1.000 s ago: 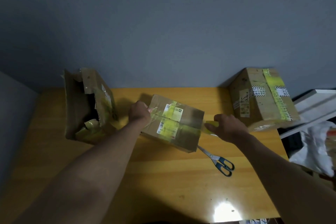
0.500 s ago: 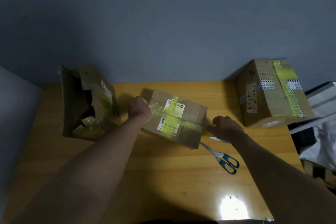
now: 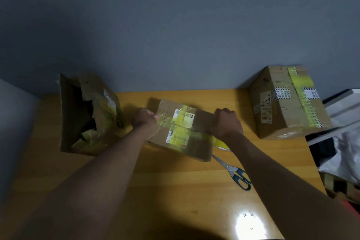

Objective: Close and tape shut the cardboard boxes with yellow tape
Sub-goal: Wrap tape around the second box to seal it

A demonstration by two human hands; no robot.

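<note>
on the counter [image 3: 175,181], right box [image 3: 286,103] taped; both hands' grips, left [image 3: 145,121] and right [image 3: 227,122], clamp the half-taped middle box [image 3: 187,132]; left box [image 3: 87,113] gapes open.

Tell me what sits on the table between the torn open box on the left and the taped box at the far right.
In the head view, the small box lies between the torn open box and the taped box, with the left hand and right hand holding its ends.

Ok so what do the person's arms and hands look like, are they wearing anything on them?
Nothing is worn on what shows. The left hand and right hand are bare, with no gloves, and no rings or watch can be made out in the dim light. Both forearms are bare as far as the bottom edge of the picture, with no sleeve or cuff in view.
</note>
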